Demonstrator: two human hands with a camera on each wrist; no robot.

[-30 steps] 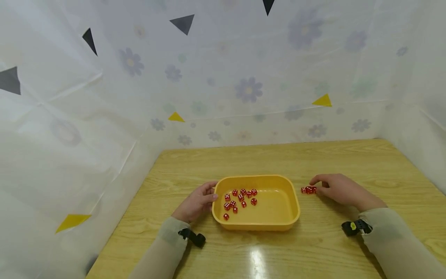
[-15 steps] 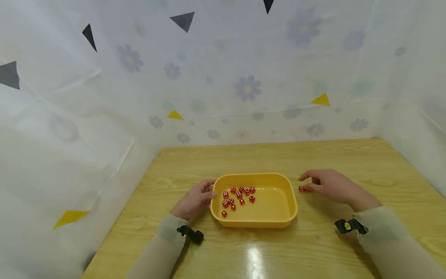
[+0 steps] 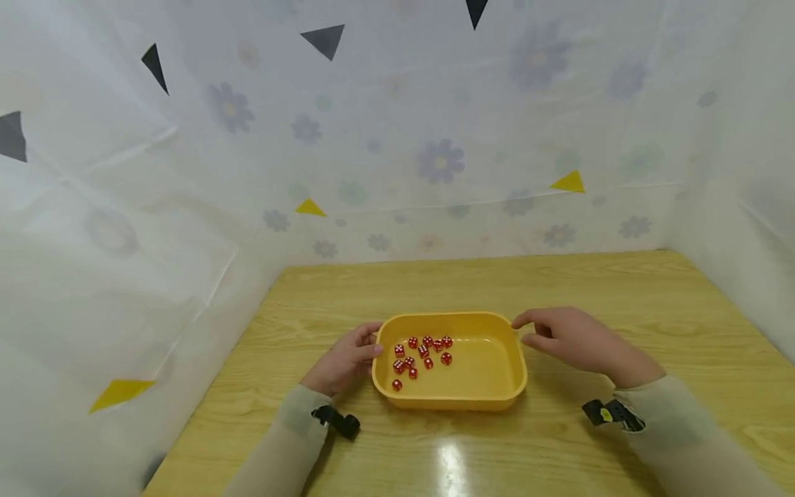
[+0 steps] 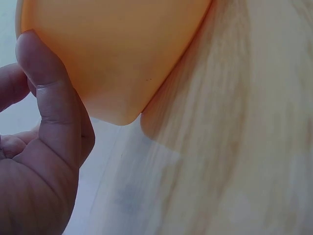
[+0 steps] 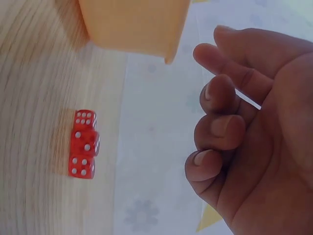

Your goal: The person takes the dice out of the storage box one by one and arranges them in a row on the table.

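Lower centre of the head view: glare patch on the wooden table point(image 3: 559, 290); both sleeves enter from the bottom edge, a small black clip at each wrist.

Left hand point(image 3: 345, 359), left of centre: rests against the left wall of the yellow tray point(image 3: 497, 397), fingers curved round the rim; in the left wrist view the thumb point(image 4: 54, 103) lies flat on the tray's outer wall, apparently to steady it, a bracing hold rather than a lift, since the tray sits flat on the table.

Right hand point(image 3: 574, 338), right of centre: hovers at the tray's right rim, index finger and thumb pointing towards it; in the right wrist view the fingers point(image 5: 220, 129) are loosely curled and I see nothing between them, though the fingertips are partly turned away, so a small item cannot be ruled out; I record it as empty.

Row of three dice point(image 5: 84, 144): seen only in the right wrist view, lying touching in a line on the table just beside the tray's outer wall; hidden beneath the hand in the head view.

Loose dice point(image 3: 422, 353): about a dozen, red with white pips, scattered in the tray's left half; right half bare.

Upper frame: white floral sheeting point(image 3: 435, 159) with yellow and dark triangles encloses the table on three sides.
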